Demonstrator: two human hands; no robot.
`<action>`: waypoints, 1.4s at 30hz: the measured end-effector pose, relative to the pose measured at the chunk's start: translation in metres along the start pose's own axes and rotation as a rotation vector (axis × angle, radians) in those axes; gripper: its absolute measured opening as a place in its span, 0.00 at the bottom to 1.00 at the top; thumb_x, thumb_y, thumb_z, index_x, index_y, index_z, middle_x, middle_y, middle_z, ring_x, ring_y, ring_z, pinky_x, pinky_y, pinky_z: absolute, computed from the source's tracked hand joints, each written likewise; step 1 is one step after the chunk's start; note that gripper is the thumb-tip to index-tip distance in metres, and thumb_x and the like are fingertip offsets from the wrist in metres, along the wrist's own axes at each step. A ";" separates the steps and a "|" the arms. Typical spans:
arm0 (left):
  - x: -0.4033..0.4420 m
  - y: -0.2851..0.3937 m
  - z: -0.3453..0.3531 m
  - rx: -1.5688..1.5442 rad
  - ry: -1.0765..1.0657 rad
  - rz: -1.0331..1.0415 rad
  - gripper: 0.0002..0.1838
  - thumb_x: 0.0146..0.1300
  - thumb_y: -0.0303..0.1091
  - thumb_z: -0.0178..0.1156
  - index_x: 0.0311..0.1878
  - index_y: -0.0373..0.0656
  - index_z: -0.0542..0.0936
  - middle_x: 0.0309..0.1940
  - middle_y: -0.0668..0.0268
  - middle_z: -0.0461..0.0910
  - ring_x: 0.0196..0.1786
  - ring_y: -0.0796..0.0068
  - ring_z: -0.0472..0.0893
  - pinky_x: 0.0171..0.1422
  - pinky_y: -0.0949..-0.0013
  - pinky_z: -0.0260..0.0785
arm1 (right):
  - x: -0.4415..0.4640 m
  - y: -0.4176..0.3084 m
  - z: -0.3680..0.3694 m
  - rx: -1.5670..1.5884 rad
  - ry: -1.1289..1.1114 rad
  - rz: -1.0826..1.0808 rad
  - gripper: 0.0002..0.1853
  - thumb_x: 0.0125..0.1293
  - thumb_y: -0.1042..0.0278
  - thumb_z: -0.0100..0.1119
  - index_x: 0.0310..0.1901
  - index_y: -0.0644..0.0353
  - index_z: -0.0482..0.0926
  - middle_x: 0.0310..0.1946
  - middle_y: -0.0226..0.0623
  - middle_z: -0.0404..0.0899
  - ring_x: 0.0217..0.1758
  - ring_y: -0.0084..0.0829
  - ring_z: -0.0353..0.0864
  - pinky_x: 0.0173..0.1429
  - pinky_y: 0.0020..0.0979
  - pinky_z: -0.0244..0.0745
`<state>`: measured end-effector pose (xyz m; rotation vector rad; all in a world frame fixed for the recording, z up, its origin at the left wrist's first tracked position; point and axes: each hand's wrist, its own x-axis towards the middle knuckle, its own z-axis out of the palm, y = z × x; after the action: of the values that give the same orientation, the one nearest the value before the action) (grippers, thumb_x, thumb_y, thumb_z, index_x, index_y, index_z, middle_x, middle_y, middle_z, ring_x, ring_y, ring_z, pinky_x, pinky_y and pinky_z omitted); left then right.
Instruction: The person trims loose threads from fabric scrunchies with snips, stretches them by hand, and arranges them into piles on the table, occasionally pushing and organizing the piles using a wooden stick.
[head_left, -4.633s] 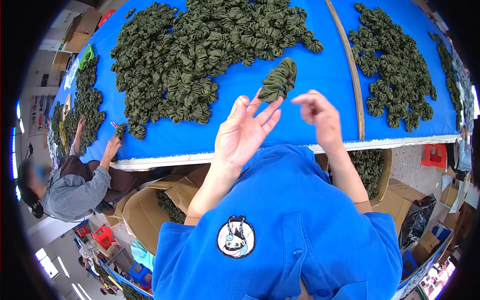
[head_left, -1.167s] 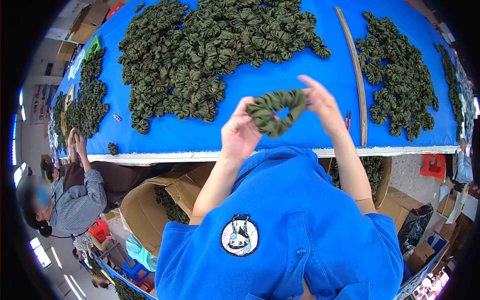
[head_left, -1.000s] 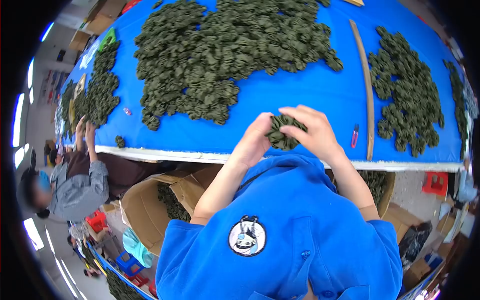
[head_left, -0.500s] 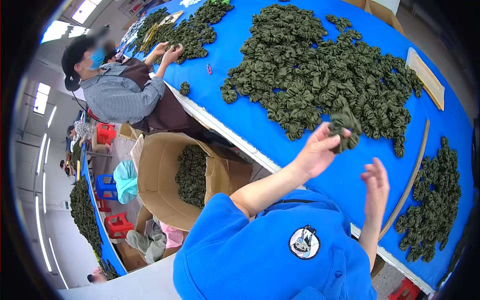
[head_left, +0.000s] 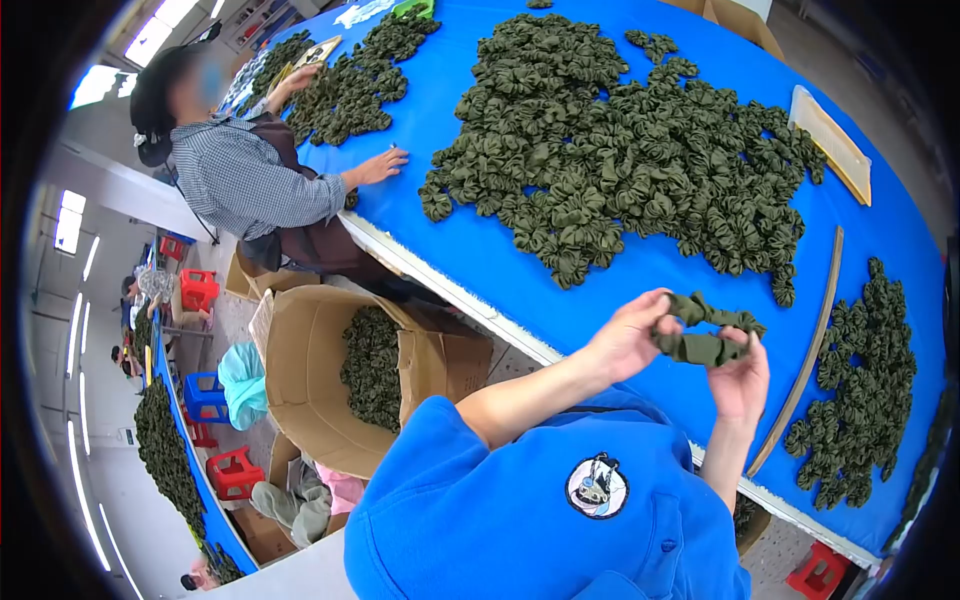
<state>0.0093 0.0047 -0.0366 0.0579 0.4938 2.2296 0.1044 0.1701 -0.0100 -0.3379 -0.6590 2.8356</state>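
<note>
A dark green scrunchie (head_left: 700, 347) is stretched between my two hands above the blue table (head_left: 620, 325). My left hand (head_left: 632, 338) grips its left end, and my right hand (head_left: 738, 377) grips its right end. An opening shows through the middle of the ring. Beyond my hands lies a large pile of green scrunchies (head_left: 640, 170). To the right, past a thin wooden strip (head_left: 808, 360), is a second pile (head_left: 858, 385).
A person (head_left: 240, 190) in a checked shirt stands at the table's left, one hand on its surface. An open cardboard box (head_left: 310, 390) with scrunchies is below the table edge. A pale tray (head_left: 832, 145) lies at the far right.
The view has swung left. My right hand has come up and closed on the scrunchie, which is now stretched open. The co-worker's hands have moved apart, one onto the table.
</note>
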 end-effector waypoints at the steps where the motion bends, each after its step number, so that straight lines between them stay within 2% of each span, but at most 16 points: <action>1: 0.000 0.004 -0.006 -0.103 0.011 -0.053 0.16 0.66 0.31 0.56 0.56 0.46 0.68 0.29 0.68 0.75 0.37 0.76 0.75 0.48 0.74 0.67 | 0.001 -0.007 -0.003 0.110 -0.080 0.044 0.12 0.67 0.67 0.51 0.48 0.62 0.77 0.42 0.34 0.80 0.46 0.29 0.77 0.57 0.32 0.67; 4: -0.005 0.009 0.007 -0.012 -0.091 -0.066 0.14 0.67 0.32 0.54 0.55 0.46 0.69 0.25 0.68 0.72 0.35 0.75 0.74 0.49 0.73 0.67 | -0.007 0.005 0.012 0.012 0.065 0.031 0.13 0.64 0.70 0.51 0.48 0.65 0.75 0.40 0.35 0.79 0.43 0.32 0.77 0.56 0.33 0.67; 6: -0.004 0.013 0.020 0.145 -0.010 -0.012 0.14 0.67 0.33 0.54 0.55 0.46 0.69 0.27 0.67 0.73 0.34 0.77 0.73 0.48 0.75 0.66 | -0.003 0.018 0.026 -0.239 0.143 -0.130 0.15 0.62 0.71 0.53 0.50 0.67 0.74 0.38 0.36 0.79 0.41 0.32 0.77 0.54 0.32 0.67; 8: 0.002 0.004 0.018 0.276 -0.018 0.013 0.13 0.68 0.33 0.54 0.54 0.45 0.70 0.29 0.67 0.73 0.33 0.77 0.73 0.46 0.75 0.66 | 0.000 0.028 0.013 -0.346 0.029 -0.085 0.18 0.62 0.71 0.53 0.53 0.69 0.72 0.39 0.40 0.78 0.41 0.31 0.77 0.50 0.30 0.69; 11: 0.000 -0.004 0.003 0.310 0.010 -0.095 0.12 0.67 0.34 0.55 0.52 0.43 0.71 0.31 0.66 0.74 0.35 0.77 0.74 0.44 0.75 0.68 | -0.003 0.031 -0.003 -0.426 0.322 -0.061 0.14 0.58 0.78 0.56 0.47 0.67 0.76 0.35 0.37 0.79 0.37 0.29 0.77 0.46 0.25 0.69; 14: 0.003 0.005 -0.019 0.216 0.058 -0.244 0.11 0.67 0.34 0.55 0.50 0.43 0.73 0.33 0.66 0.75 0.36 0.76 0.75 0.44 0.76 0.68 | -0.012 0.000 -0.043 -0.157 0.296 -0.104 0.13 0.56 0.81 0.57 0.46 0.67 0.77 0.30 0.35 0.79 0.31 0.27 0.77 0.41 0.23 0.70; 16: 0.015 0.001 -0.019 0.395 0.123 -0.268 0.10 0.66 0.34 0.56 0.48 0.43 0.75 0.34 0.66 0.76 0.36 0.77 0.76 0.43 0.77 0.68 | -0.016 0.002 -0.025 -0.392 0.415 -0.022 0.13 0.53 0.83 0.57 0.42 0.66 0.78 0.25 0.33 0.78 0.27 0.26 0.76 0.38 0.23 0.70; 19: 0.066 -0.002 -0.034 0.889 0.152 -0.138 0.17 0.61 0.35 0.61 0.51 0.39 0.72 0.39 0.63 0.75 0.37 0.74 0.76 0.45 0.73 0.70 | -0.018 -0.025 -0.040 -0.582 0.522 -0.202 0.15 0.50 0.85 0.55 0.42 0.63 0.78 0.27 0.33 0.77 0.32 0.25 0.76 0.41 0.21 0.68; 23: 0.161 0.024 -0.055 1.893 0.497 0.675 0.24 0.51 0.36 0.65 0.50 0.37 0.72 0.44 0.56 0.71 0.48 0.59 0.72 0.53 0.60 0.68 | -0.039 -0.147 -0.086 -0.669 0.733 -0.900 0.24 0.59 0.71 0.61 0.56 0.64 0.68 0.48 0.44 0.71 0.46 0.31 0.74 0.49 0.28 0.69; 24: 0.177 0.031 -0.067 1.889 0.484 0.677 0.24 0.51 0.36 0.65 0.50 0.37 0.72 0.44 0.56 0.71 0.48 0.59 0.72 0.53 0.60 0.68 | -0.051 -0.166 -0.087 -0.845 0.884 -0.967 0.31 0.61 0.65 0.63 0.62 0.65 0.60 0.57 0.48 0.63 0.52 0.34 0.71 0.54 0.29 0.66; 26: 0.198 0.040 -0.097 2.326 0.554 0.495 0.20 0.51 0.39 0.65 0.45 0.36 0.75 0.42 0.57 0.70 0.49 0.59 0.71 0.53 0.62 0.67 | -0.058 -0.166 -0.093 -0.799 0.872 -0.931 0.29 0.61 0.66 0.62 0.60 0.65 0.63 0.54 0.46 0.67 0.50 0.33 0.72 0.54 0.29 0.68; 30: 0.182 0.037 -0.093 2.047 0.451 0.515 0.12 0.52 0.35 0.64 0.36 0.38 0.78 0.37 0.60 0.75 0.40 0.64 0.75 0.46 0.66 0.69 | -0.062 -0.148 -0.093 -0.601 0.800 -0.741 0.18 0.61 0.70 0.61 0.52 0.64 0.73 0.42 0.40 0.79 0.44 0.28 0.78 0.51 0.26 0.74; 32: 0.156 0.028 -0.079 1.507 0.390 0.349 0.09 0.55 0.31 0.61 0.38 0.39 0.76 0.36 0.61 0.75 0.37 0.69 0.75 0.44 0.70 0.69 | -0.045 -0.103 -0.089 -0.715 0.855 -0.559 0.16 0.62 0.71 0.59 0.50 0.64 0.75 0.41 0.42 0.80 0.44 0.30 0.79 0.50 0.26 0.75; 36: 0.087 0.003 -0.017 0.413 0.287 0.007 0.06 0.61 0.25 0.56 0.41 0.40 0.72 0.35 0.65 0.76 0.33 0.78 0.75 0.40 0.78 0.69 | -0.013 -0.025 -0.050 -0.613 0.476 -0.333 0.20 0.62 0.70 0.61 0.55 0.63 0.72 0.48 0.43 0.78 0.47 0.29 0.77 0.52 0.26 0.72; 38: 0.058 -0.010 0.004 0.336 0.185 -0.077 0.09 0.60 0.24 0.57 0.43 0.39 0.71 0.35 0.65 0.76 0.36 0.77 0.76 0.41 0.77 0.68 | 0.005 0.005 -0.030 -0.675 0.398 -0.401 0.26 0.57 0.71 0.64 0.58 0.63 0.70 0.52 0.44 0.74 0.47 0.29 0.75 0.53 0.27 0.71; 42: 0.035 -0.010 0.008 0.513 0.065 -0.240 0.09 0.60 0.25 0.58 0.43 0.41 0.72 0.37 0.64 0.76 0.37 0.77 0.76 0.43 0.78 0.68 | 0.002 0.016 -0.014 -1.084 0.283 -0.243 0.20 0.54 0.72 0.63 0.51 0.60 0.76 0.40 0.36 0.79 0.37 0.24 0.76 0.41 0.23 0.73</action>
<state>-0.0042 0.0395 -0.0373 0.1836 1.0425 1.8296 0.1039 0.1624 -0.0295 -0.7195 -1.9328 1.8934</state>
